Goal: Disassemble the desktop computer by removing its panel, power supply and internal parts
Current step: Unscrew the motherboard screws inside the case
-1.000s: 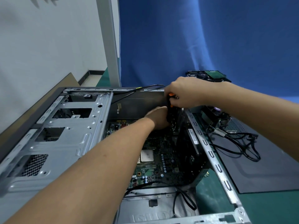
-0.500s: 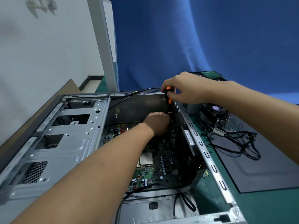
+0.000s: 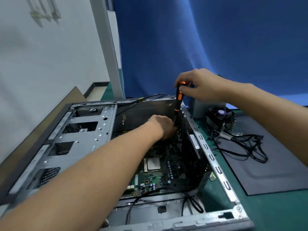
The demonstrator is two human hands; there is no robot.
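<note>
Head view gave us a green work surface (image 3: 275, 212) before a blue backdrop (image 3: 200, 39), with a pale wall (image 3: 41, 55) on the left. On it the computer case (image 3: 86, 130) lay on its side, open face up, its long axis running from us toward the backdrop. The motherboard (image 3: 160, 174) lay flat on its floor. Just right of the case lay 1 dark side panel (image 3: 275, 164), with a cooler fan (image 3: 220, 115) and loose black cables (image 3: 257, 153) at its far end. Our right hand (image 3: 200, 85) gripped the handle of the screwdriver (image 3: 179, 97), which stood nearly upright, tip down at the case's far right corner. Our left hand (image 3: 162, 125) reached in beside the shaft; its fingers were hidden, so we could not tell its grip.
</note>
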